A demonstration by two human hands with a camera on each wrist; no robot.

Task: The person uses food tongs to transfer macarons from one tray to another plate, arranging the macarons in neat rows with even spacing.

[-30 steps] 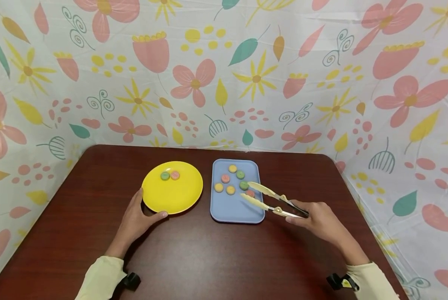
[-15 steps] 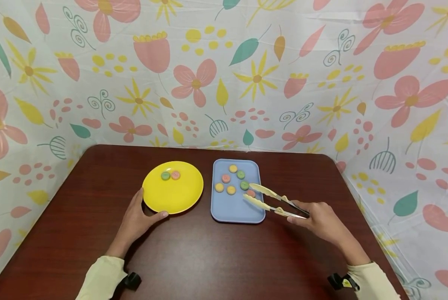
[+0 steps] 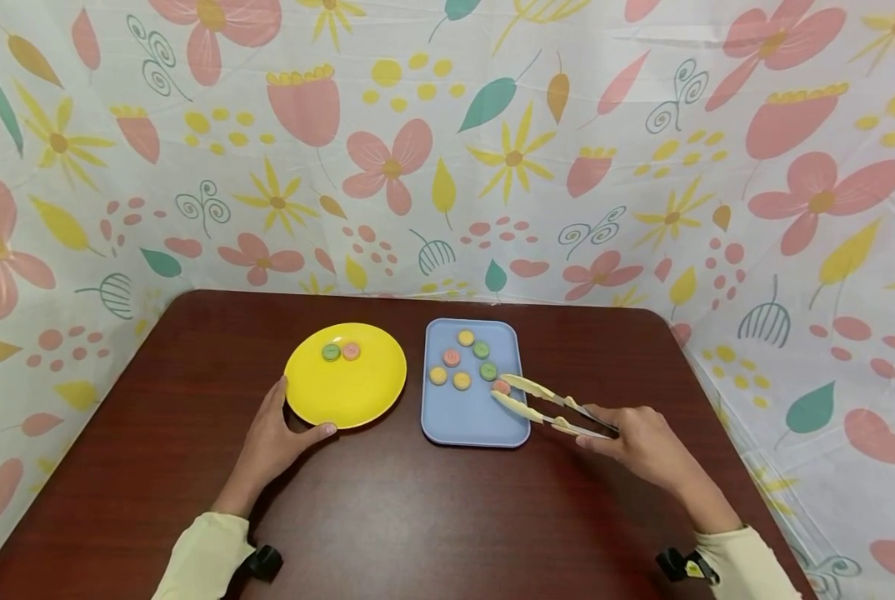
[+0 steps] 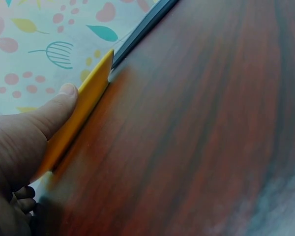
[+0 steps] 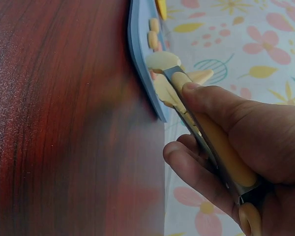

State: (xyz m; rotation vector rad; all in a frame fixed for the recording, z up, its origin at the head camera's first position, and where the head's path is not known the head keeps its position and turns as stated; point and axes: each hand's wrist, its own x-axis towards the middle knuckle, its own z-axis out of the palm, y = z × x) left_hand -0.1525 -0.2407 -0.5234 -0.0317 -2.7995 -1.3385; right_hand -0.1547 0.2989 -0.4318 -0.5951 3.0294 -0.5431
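My left hand (image 3: 277, 442) holds the yellow plate (image 3: 346, 392) at its near-left rim. In the left wrist view, the thumb lies on the plate's edge and the other fingers are partly hidden. On the plate sit a green round piece (image 3: 331, 352) and a pink one (image 3: 351, 351), each button-like. My right hand (image 3: 646, 442) grips tongs (image 3: 517, 406) with pale yellow tips. The spread tips stand on either side of a pink button-like piece (image 3: 501, 387) at the right of the blue tray (image 3: 466, 421); contact with it is unclear.
Several other pieces lie in the tray: yellow (image 3: 462, 381), green (image 3: 488, 372) and pink (image 3: 451, 357). Tray and plate stand side by side on a dark brown table (image 3: 387, 517). A flowered sheet (image 3: 447, 167) hangs behind the table.
The tongs have shifted slightly right and nearer to me, so their tips now straddle the pink piece on the right. My left hand and the plate stay put.
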